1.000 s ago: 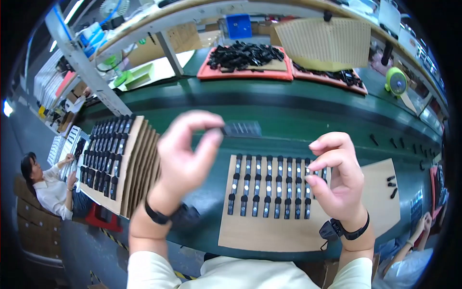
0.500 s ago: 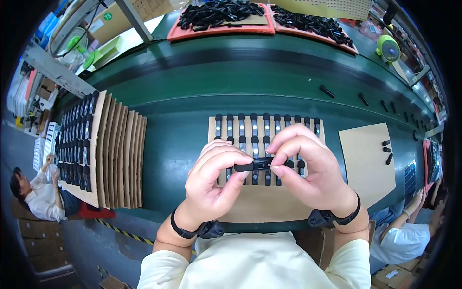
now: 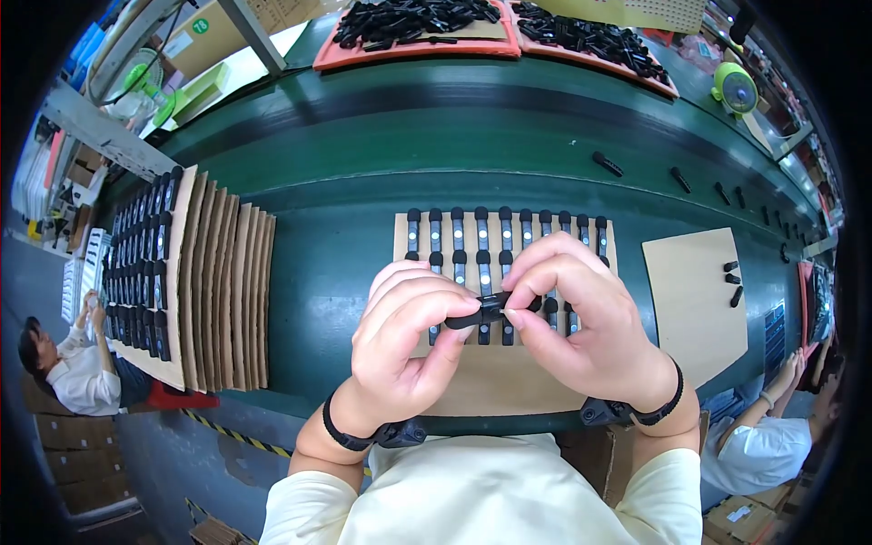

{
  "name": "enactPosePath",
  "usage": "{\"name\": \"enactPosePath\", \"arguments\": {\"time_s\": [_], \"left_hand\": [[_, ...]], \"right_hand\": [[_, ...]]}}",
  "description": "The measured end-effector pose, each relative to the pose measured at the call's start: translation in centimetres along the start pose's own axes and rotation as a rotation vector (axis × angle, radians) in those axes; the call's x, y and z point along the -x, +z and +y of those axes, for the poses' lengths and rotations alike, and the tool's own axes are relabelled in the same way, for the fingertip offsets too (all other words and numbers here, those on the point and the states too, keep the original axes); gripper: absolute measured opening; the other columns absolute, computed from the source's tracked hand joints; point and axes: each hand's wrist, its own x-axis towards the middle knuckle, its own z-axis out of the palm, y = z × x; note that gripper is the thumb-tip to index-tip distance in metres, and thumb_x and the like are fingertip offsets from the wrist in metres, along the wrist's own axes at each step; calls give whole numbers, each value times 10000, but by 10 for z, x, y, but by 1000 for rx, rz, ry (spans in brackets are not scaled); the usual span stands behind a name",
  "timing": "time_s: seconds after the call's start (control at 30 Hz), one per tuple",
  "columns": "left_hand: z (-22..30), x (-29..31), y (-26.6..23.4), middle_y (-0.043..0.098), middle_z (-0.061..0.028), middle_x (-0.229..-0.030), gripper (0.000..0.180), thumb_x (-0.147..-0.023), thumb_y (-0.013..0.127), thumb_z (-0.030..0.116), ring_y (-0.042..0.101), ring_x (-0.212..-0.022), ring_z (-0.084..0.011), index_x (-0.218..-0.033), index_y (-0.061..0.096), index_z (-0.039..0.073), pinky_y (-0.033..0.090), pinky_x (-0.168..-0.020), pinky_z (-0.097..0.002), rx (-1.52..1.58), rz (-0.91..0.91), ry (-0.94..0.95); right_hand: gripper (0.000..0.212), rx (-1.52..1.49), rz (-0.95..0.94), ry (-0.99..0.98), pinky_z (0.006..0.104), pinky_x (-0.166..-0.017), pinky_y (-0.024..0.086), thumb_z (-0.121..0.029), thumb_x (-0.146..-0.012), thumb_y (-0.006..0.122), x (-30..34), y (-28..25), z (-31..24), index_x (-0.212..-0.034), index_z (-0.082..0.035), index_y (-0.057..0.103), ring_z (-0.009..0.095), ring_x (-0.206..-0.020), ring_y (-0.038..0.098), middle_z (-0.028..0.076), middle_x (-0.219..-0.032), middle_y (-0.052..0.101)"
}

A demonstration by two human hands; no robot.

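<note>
Between my two hands is a small black clip-on microphone (image 3: 491, 309) with a rounded foam tip, held level with a slight tilt. My left hand (image 3: 400, 341) pinches its foam end between thumb and fingers. The thumb and index finger of my right hand (image 3: 586, 322) close on the other end and cover part of it. Below them lies a cardboard sheet (image 3: 509, 386) with rows of similar microphones (image 3: 481, 232) set across it. My hands hide part of the lower rows.
Loaded cardboard sheets (image 3: 238, 300) stand stacked at left. Another sheet (image 3: 692, 313) with a few small black pieces lies at right. Black parts (image 3: 608, 164) sit along the green belt (image 3: 381, 136). Pink trays (image 3: 418, 54) heaped with parts are at the back. Other people work on both sides.
The microphone has turned slightly in my fingers, its foam end now lower. Both hands stay in nearly the same place, gripping it. Loose parts on the belt sit slightly farther left.
</note>
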Motion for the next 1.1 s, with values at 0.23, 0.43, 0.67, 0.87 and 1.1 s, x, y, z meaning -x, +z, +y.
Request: {"name": "enactPosePath", "arguments": {"time_s": [0.23,0.43,0.67,0.87,1.1], "left_hand": [[5,0,-2,677,-107,-891,294,-689,668,-64,649,-827,-274,-968,650,26,463,-889,-450,-78,-29,30],[5,-1,-3,678,-107,-898,291,-695,664,-66,655,-834,-279,-972,649,22,464,-900,-458,-72,-51,34],[5,-8,-4,684,-114,-916,273,-721,655,-63,659,-847,-288,-984,652,14,470,-905,-461,49,-26,-34],[14,-24,-14,690,-121,-930,264,-731,659,-51,659,-859,-296,-986,655,16,471,-909,-459,-55,-69,100],[22,-43,-34,686,-126,-974,282,-745,679,-20,650,-898,-303,-1022,649,20,467,-926,-441,-67,-44,170]], "right_hand": [[183,16,-26,-4,302,-797,481,69,-784,677,2,-1,-1,-910,-26,585,208,-910,598,108,-994,602],[202,-333,-20,264,290,-842,486,83,-836,639,5,-2,1,-986,-14,546,160,-958,579,92,-1020,569],[223,-612,8,301,287,-870,492,76,-861,637,2,-4,6,-1045,5,533,135,-977,567,75,-1031,557],[184,-606,-69,295,256,-844,501,50,-895,627,-3,-4,1,-1078,48,613,115,-962,577,66,-1038,573],[172,-464,-75,224,231,-790,510,61,-895,618,-23,-28,-27,-1060,39,658,98,-928,603,71,-1036,618]]}}
